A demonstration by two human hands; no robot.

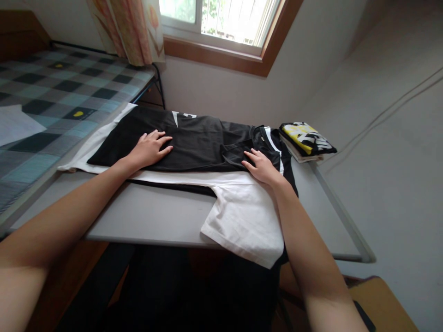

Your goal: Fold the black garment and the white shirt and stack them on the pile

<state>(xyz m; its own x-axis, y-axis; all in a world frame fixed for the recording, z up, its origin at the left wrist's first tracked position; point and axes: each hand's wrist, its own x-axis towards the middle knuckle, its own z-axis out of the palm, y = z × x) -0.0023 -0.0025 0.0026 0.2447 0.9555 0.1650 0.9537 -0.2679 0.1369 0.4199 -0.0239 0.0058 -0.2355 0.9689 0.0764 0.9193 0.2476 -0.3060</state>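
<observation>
A black T-shirt [197,143] with white lettering lies across the table, one side turned inward and its collar toward the right. Under it, a white T-shirt [249,216] shows along the near side and at the left; its sleeve hangs over the table's front edge. My left hand [150,148] rests flat on the black cloth left of the middle, fingers spread. Near the collar, my right hand [260,166] lies on the black fabric with fingers stretched out. Neither hand grips anything. More black cloth peeks out beneath the white one.
The grey table [148,212] has a raised rim. At its far right sits a folded stack of clothes [308,138], yellow, black and white on top. A bed [83,92] with a checked cover and paper [19,124] adjoins the left. A wooden seat [380,304] stands lower right.
</observation>
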